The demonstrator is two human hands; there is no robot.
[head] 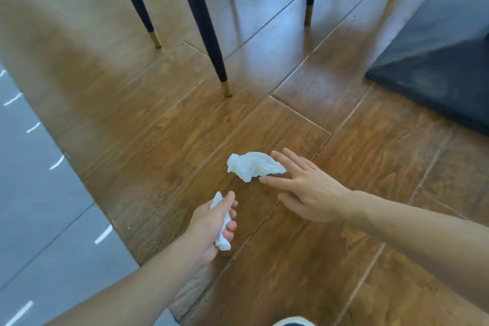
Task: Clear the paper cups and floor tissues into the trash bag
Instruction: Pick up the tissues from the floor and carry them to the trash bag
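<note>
A crumpled white tissue (252, 166) lies on the brown wooden floor (164, 140) in the middle of the view. My right hand (308, 188) hovers just to its right, fingers spread, fingertips at the tissue's edge, holding nothing. My left hand (211, 227) is lower and to the left, fingers closed around a second white tissue (221, 235) that sticks out above and below the fist. No trash bag or paper cup is in view.
Dark tapered chair legs with brass tips (209, 42) stand just beyond the tissue, with more at the back. A black slab-like base (436, 69) sits on the floor at the right. Grey tiles (34, 206) border the wood on the left. A shoe tip (293, 321) shows at the bottom.
</note>
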